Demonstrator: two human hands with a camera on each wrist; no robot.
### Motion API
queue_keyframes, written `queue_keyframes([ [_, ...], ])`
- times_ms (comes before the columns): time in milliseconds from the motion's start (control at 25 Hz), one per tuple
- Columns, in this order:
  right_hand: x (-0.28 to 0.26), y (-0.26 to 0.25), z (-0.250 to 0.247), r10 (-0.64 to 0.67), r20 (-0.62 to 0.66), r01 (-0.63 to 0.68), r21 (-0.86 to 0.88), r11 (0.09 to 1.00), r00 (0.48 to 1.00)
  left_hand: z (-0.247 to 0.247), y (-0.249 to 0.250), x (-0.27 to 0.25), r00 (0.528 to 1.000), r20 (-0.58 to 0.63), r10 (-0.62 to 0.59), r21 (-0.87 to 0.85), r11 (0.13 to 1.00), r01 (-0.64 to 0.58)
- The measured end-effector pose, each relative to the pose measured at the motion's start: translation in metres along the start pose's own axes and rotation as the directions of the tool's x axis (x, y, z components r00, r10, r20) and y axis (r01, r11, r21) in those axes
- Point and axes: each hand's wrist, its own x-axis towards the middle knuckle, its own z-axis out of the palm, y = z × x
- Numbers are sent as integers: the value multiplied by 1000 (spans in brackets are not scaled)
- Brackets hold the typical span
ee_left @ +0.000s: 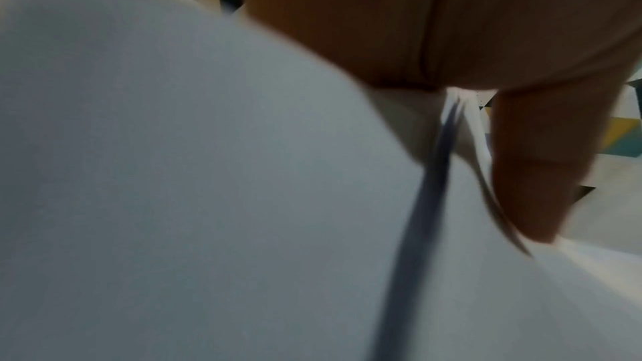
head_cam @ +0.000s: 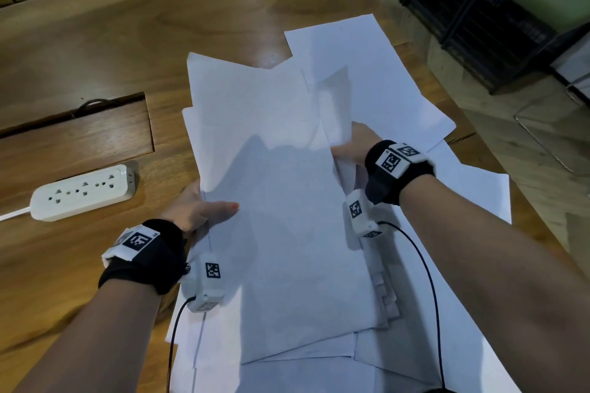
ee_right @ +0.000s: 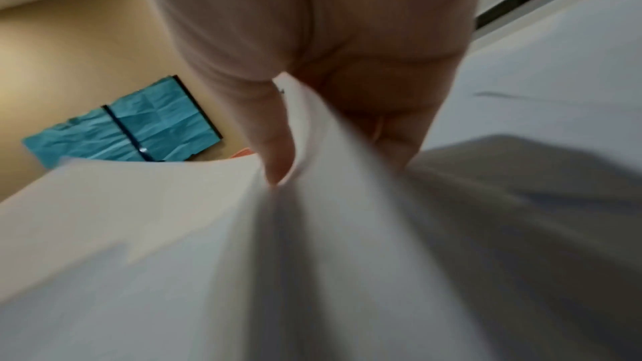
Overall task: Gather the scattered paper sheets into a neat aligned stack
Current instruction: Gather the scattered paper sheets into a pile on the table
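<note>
**Fingers pinching both long edges of the paper bundle**

Fingers [head_cam: 220, 206] of the left hand [head_cam: 194, 210] pinched the left long edge of the held bundle [head_cam: 281, 233], thumb lying flat on the top sheet and the rest hidden beneath. The right hand [head_cam: 354, 145] gripped the bundle's right long edge, its thumb [ee_right: 274, 147] on top and its fingers [ee_right: 392, 109] curled under, as the right wrist view showed. Between the two hands the bundle sagged slightly, lifted off the bench [head_cam: 95, 51].

Its edges were not aligned: at the far end several corners stuck out at different angles, and at the near right corner the sheet edges stepped out like stairs. Loose sheets [head_cam: 376, 80] lay flat on the bench beyond and to the right of the bundle, overlapping, one corner reaching the bench's right edge. More sheets [head_cam: 463, 313] lay under and nearer than the bundle.

Left of the bundle stood a white power strip [head_cam: 84, 191], well apart from the paper, with a rectangular cable hatch [head_cam: 76, 137] beyond it. Bare wood lay open beyond the bundle's far left corner.
</note>
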Motion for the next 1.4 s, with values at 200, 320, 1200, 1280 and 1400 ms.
queue_keyframes([
  [200,-14,-6,10,-184,-458,59,-273,960,870,4,-7,2,995,-78,59,20,998,-57],
  [320,-16,-2,9,35,-152,-38,-19,999,988,5,-9,2,992,-110,66,-8,998,-67],
  [1200,-126,158,-44,582,-304,-609,7,793,754,14,-2,-9,980,-196,-24,135,990,51],
  [1280,-124,150,-29,515,-206,-537,-71,840,832,24,1,-14,979,-206,-11,140,989,41],
  [1400,-119,124,-6,301,-139,-297,49,954,943,40,5,-18,988,-154,2,195,980,28],
])
